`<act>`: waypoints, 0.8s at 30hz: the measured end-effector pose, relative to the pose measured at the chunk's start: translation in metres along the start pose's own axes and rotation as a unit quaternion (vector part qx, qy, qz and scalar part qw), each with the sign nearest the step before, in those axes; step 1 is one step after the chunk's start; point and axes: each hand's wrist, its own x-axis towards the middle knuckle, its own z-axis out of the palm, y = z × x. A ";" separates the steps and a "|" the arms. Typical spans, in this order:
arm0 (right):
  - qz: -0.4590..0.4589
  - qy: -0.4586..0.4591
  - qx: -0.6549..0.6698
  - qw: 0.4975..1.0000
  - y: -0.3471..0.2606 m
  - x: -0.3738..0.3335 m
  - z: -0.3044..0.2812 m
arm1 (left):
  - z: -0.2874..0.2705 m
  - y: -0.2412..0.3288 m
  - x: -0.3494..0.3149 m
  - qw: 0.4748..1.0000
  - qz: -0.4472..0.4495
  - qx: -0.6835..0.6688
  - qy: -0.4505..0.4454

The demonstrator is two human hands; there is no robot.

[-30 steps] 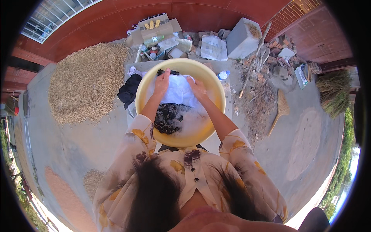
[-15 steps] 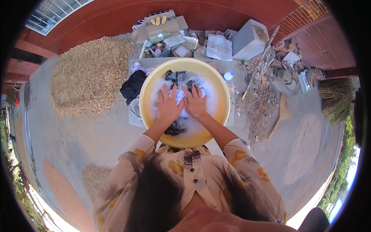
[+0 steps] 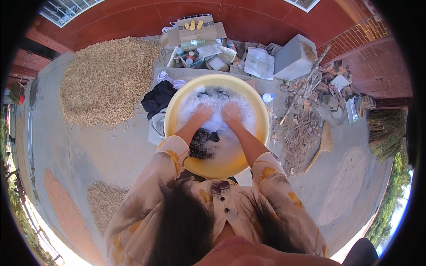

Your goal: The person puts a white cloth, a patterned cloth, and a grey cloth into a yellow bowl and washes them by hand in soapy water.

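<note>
A large yellow basin (image 3: 261, 146) full of white suds stands in front of me. Both my left hand (image 3: 203, 111) and my right hand (image 3: 231, 112) are sunk in the foam, side by side, with their fingers hidden. Between and under them shows a soaked white cloth (image 3: 217, 122). Nearer to me, a wet black cloth (image 3: 202, 144) breaks the surface, partly covered by bubbles. More dark cloth (image 3: 213, 93) peeks through the suds at the far side. Whether either hand grips any cloth is hidden.
Left of the basin lie a black garment (image 3: 157, 99) and a pale cloth (image 3: 163, 76). A small blue-capped bottle (image 3: 268, 97) is at its right. Beyond stands a cardboard box (image 3: 199, 33) with corn cobs. A grain heap (image 3: 104, 80) spreads left; a broom (image 3: 325, 139) lies right.
My hands were above the suds with fingers spread on the cloth; now they are pushed down into the foam. The white cloth and far dark cloth are more covered by suds.
</note>
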 end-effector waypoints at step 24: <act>-0.156 0.076 -0.060 0.983 -0.030 -0.068 -0.038 | -0.100 0.047 -0.093 0.945 -0.199 -0.244 0.089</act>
